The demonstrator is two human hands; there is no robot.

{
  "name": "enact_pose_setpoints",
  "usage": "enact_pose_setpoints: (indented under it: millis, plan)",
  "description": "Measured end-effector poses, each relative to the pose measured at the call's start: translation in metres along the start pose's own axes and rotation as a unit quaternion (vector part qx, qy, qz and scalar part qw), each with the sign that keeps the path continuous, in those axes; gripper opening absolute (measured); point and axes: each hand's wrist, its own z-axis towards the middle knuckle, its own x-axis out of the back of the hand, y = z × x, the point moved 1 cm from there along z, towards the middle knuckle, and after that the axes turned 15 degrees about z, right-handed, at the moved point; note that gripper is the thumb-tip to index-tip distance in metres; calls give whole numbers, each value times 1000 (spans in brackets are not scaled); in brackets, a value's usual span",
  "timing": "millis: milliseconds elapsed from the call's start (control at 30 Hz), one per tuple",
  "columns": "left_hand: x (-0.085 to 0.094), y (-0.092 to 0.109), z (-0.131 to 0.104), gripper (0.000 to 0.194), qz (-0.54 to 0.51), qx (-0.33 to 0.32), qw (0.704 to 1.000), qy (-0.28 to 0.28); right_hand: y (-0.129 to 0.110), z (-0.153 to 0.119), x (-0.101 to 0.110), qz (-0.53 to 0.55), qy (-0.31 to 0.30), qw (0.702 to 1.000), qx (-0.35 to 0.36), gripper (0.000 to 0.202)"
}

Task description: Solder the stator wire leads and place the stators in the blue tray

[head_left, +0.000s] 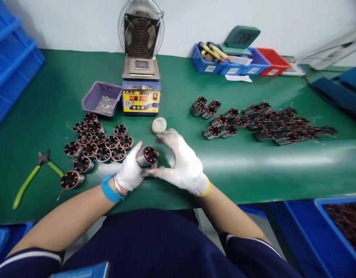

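1. Head view, far left: stacked blue bins (14,58) lean in over the green tabletop (180,96), and below them lie green-handled cutters (44,158), handles spread.
2. Next comes a cluster of cylinders (90,150), standing with their copper-wound ends up; the nearest one sits by the tip of a cutter handle.
3. Behind that cluster I see a purple tray (89,101) with small metal bits (106,107) inside.
4. From where I stand, the gloved left hand (130,172) is closed around one cylinder (147,157), held tilted over the tabletop near its front edge, wound end up.
5. Straight behind is a yellow-and-blue machine (141,102) with red digits lit, and a fan (140,34) stands at its back.
6. A whitish ring (159,125) lies in front of the machine.
7. The gloved right hand (180,164) is spread open, thumb by the held cylinder's lower edge, fingertips just beside the ring; I can't tell whether either touches.
8. Farther right, more cylinders (220,121) stand in a loose, long group.
9. Behind them are blue tubs (209,68), one holding pens (214,51), then a red tub (270,58).
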Motion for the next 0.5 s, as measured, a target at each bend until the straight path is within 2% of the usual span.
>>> enact_pose_setpoints:
  millis: [67,133,167,233,300,400,500]
  plan:
    - [-1,7,-5,56,-5,0,1000,-22,9,1,1,61,20,993,-99,81]
    - [-2,12,-9,60,-8,-1,999,-46,19,-1,2,162,10,967,-196,77]
    - [-3,14,-11,60,-14,-2,999,-50,23,-2,1,213,8,951,-223,70]
    - [-3,15,-12,60,-25,0,998,-52,27,-5,-4,283,28,931,-229,54]
    - [-4,15,-13,60,-27,-1,998,-60,27,-6,-9,297,62,929,-211,36]
    - [-1,15,-12,55,-20,-14,996,-85,21,-4,-8,264,80,941,-196,21]
    - [2,12,-10,48,29,25,987,-153,12,1,5,192,40,970,-144,17]
